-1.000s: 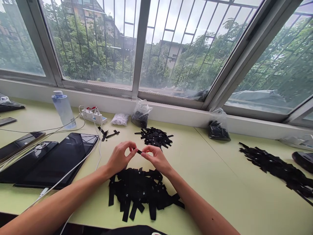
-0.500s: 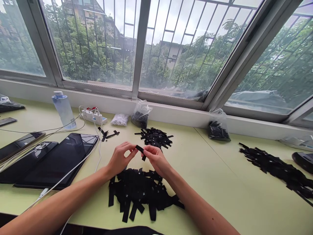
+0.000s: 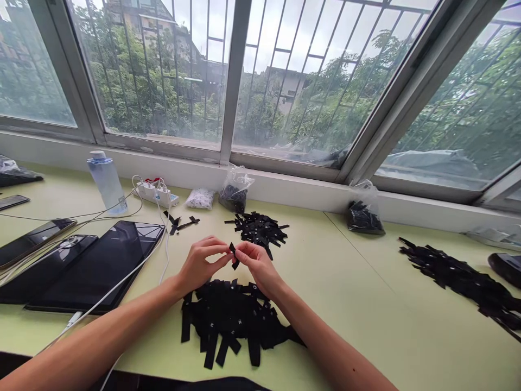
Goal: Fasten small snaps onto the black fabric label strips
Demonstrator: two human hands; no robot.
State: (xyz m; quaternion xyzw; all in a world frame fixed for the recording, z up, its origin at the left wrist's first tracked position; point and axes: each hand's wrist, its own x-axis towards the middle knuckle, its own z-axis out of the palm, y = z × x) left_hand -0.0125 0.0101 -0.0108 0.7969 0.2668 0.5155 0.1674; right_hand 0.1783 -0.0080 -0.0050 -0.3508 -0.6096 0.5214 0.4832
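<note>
Between my hands is a short black fabric strip [image 3: 235, 263], pinched by the fingertips of both. My left hand [image 3: 206, 257] grips it from the left, thumb and forefinger together. From the right, my right hand [image 3: 257, 259] pinches the same strip; its curled fingers hide part of it. Below the hands, near the table's front, lies a large pile of black fabric strips [image 3: 232, 320], some with small white letter marks. Just beyond the hands a smaller heap of black strips [image 3: 262, 228] spreads out.
To the left are a dark tablet [image 3: 101, 266], cables, a water bottle [image 3: 106, 182] and a power strip [image 3: 157, 193]. Along the window side stand clear bags of black pieces [image 3: 233, 195] [image 3: 363, 214]. More black strips [image 3: 459, 277] form a long row at the right.
The strip has turned from lying slantwise to a more upright, folded-looking shape between the fingertips. The left fingers have closed in nearer to the right ones. The piles look the same.
</note>
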